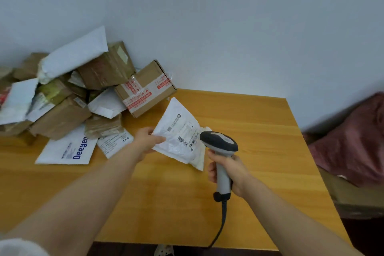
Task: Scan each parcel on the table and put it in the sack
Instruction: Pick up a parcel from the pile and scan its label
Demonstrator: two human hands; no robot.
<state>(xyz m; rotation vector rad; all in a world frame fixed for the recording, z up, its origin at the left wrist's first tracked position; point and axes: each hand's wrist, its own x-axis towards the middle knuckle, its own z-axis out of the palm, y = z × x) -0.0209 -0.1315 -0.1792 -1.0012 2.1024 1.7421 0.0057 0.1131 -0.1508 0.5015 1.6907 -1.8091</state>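
Observation:
My left hand (148, 139) pinches the left edge of a white plastic mailer parcel (176, 131), held tilted above the wooden table (259, 131) with its barcode label facing up. My right hand (229, 169) grips the handle of a grey handheld barcode scanner (220, 143). The scanner's dark head sits at the parcel's right edge, right beside the barcodes. Its cable hangs down past the table's front edge.
A heap of brown cardboard boxes (145, 88) and white mailers (70, 149) fills the table's back left against the wall. A dark red fabric thing (353, 143) lies beyond the table's right edge, above a brown box (353, 199).

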